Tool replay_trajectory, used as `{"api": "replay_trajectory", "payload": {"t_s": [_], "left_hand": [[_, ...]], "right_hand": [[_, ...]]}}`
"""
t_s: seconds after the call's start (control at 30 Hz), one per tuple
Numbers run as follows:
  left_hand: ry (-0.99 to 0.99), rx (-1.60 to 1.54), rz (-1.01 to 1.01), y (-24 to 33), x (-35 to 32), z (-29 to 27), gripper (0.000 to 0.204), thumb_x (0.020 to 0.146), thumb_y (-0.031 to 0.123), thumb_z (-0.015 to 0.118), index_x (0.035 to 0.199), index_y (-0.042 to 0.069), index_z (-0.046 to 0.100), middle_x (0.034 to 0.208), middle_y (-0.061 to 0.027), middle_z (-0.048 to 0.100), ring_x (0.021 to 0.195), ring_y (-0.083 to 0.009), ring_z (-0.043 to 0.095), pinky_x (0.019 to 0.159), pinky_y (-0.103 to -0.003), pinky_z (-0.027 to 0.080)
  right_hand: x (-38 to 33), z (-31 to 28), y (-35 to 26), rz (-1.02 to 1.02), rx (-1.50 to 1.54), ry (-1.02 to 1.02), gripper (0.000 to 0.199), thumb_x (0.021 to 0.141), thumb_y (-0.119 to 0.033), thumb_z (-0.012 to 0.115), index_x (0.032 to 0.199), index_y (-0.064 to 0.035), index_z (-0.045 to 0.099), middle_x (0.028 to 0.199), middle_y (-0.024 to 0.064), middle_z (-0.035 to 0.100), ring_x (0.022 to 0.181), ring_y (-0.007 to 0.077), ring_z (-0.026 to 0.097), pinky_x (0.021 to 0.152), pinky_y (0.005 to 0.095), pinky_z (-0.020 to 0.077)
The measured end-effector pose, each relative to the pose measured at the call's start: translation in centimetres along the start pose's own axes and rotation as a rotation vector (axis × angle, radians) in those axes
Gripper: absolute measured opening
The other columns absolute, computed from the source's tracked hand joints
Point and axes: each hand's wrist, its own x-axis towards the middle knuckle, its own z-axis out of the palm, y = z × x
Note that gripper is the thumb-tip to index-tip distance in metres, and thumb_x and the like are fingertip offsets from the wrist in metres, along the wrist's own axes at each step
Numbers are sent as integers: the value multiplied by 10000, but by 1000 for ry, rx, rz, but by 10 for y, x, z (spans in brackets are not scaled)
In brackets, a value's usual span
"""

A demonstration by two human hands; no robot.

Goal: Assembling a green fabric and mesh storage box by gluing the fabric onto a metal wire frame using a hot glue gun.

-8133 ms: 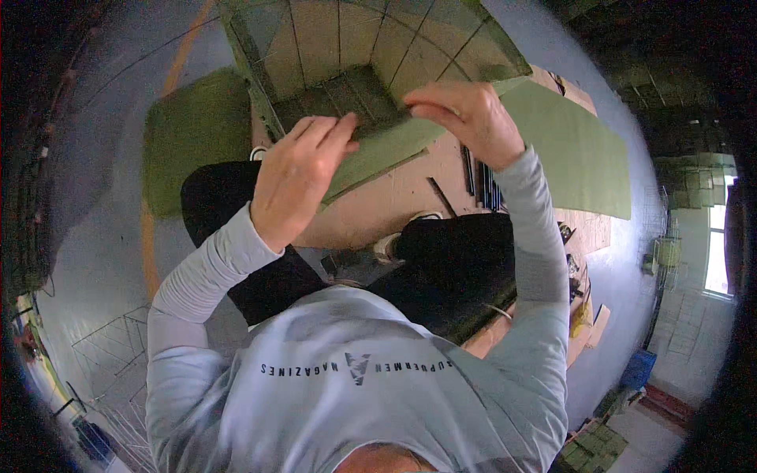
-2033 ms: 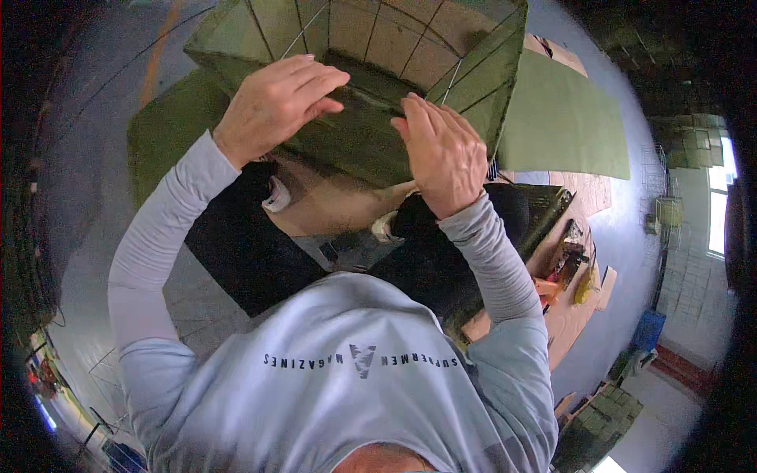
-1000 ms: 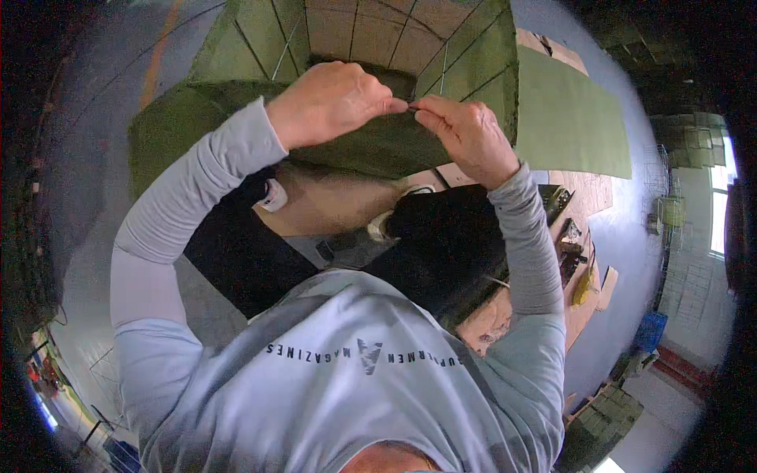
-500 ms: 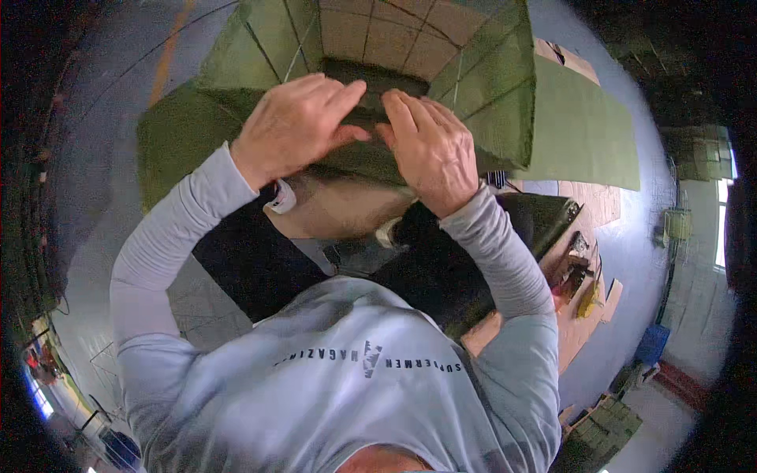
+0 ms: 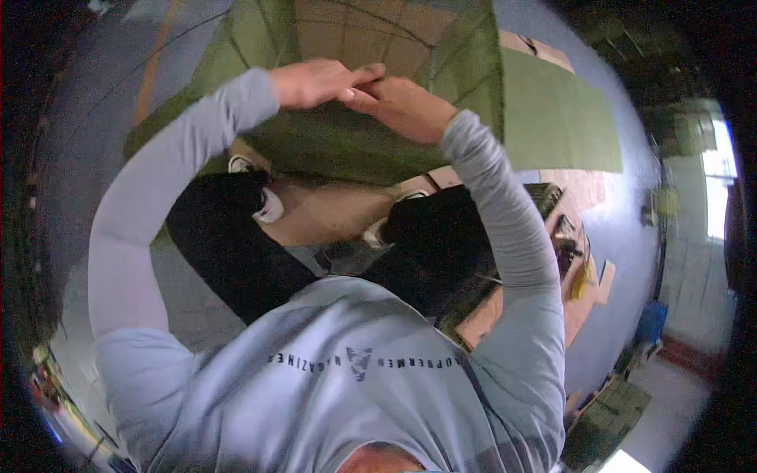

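L hand (image 5: 311,83) and R hand (image 5: 410,108) are meeting, fingers touching and overlapping, over the near side of the green cloth box (image 5: 339,150); can't tell if they're pinching anything small btwn them, b/c it's blurry there. Box is sitting just beyond the knees, dark ribs running over its inner walls, far end going out of view. Main risk, prob: if a small bit is sitting btwn the fingers, it could be slipping and dropping into the box, w/ fingers hiding the spot; cloth could also be skewing if one hand's pulling harder than the other. Edges: the R wall (image 5: 465,79) is standing close beyond R wrist, so R hand is having less room on that side; a flat green sheet (image 5: 552,118) is lying just right of the box, so shifting the box that way could be catching it. Near side, trouser legs (image 5: 229,236) and a white shoe (image 5: 270,206) are crowding the box, while tools (image 5: 568,244) are lying just right of R sleeve (image 5: 512,213), poss. getting knocked by a wide elbow. Most room for moving is seemingly lying up over the box and out left
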Motion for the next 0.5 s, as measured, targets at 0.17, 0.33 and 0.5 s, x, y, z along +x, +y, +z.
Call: {"api": "replay_trajectory", "payload": {"t_s": [0.17, 0.33, 0.5], "left_hand": [[782, 369, 383, 4, -80, -8, 284, 950, 277, 507, 1124, 91, 633, 1042, -153, 652, 950, -353, 623, 810, -408, 491], [663, 677, 206, -44, -133, -1, 327, 947, 348, 498, 1071, 77, 632, 994, -146, 655, 909, -348, 631, 756, -367, 507], [400, 562, -28, -45, -118, -20, 335, 942, 355, 511, 1035, 57, 633, 941, -143, 657, 861, -342, 640, 714, -368, 507]], "right_hand": [[-98, 1, 34, -242, 79, 796, 202, 846, -177, 660, 966, -20, 615, 918, 156, 655, 810, 341, 641, 744, 382, 531], [-137, 16, 55, -201, -361, 580, 277, 836, -178, 648, 1047, -21, 561, 828, 156, 627, 837, 345, 626, 895, 424, 491], [-130, 3, 56, -139, -258, 492, 286, 839, -199, 641, 1054, -26, 567, 901, 152, 642, 877, 340, 625, 926, 447, 465]]}}
